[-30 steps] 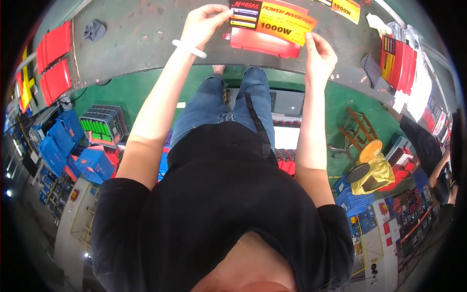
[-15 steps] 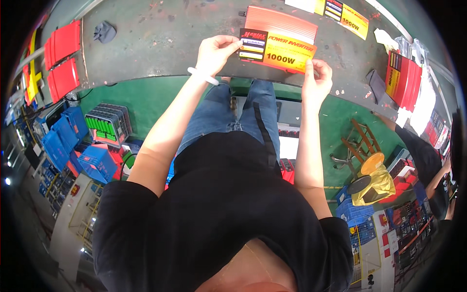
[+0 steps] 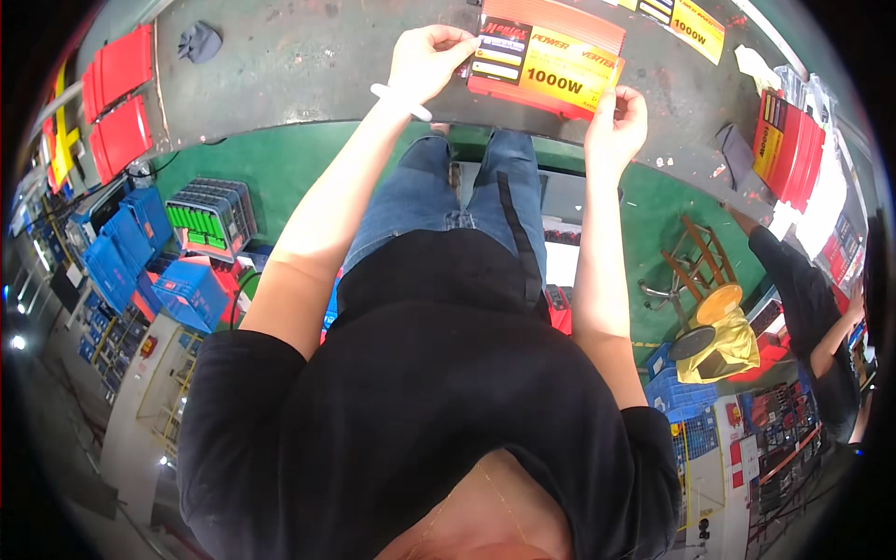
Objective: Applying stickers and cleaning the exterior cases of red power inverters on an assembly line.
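Observation:
A red ribbed power inverter case [image 3: 569,17] lies on the grey workbench in front of me. Over its face is a yellow and black label [image 3: 566,67], with red casing showing above and below it. My left hand [image 3: 427,63], with a white band at its wrist, pinches the label's left edge between thumb and finger. At the lower right corner, my right hand [image 3: 616,129] pinches the label too, its other fingers curled. Whether the label is stuck down or only rests on the case, I cannot tell.
Two red casings [image 3: 119,65] and a crumpled dark cloth [image 3: 199,42] lie at the bench's left. More yellow labels [image 3: 695,30] sit at the far right, near another red inverter [image 3: 793,154]. A co-worker [image 3: 807,299] stands at the right, beside a wooden stool [image 3: 700,252].
The label sits higher on the case, leaving more red below it. Both hands have shifted up with it, still at its edges. The whole view has tilted slightly.

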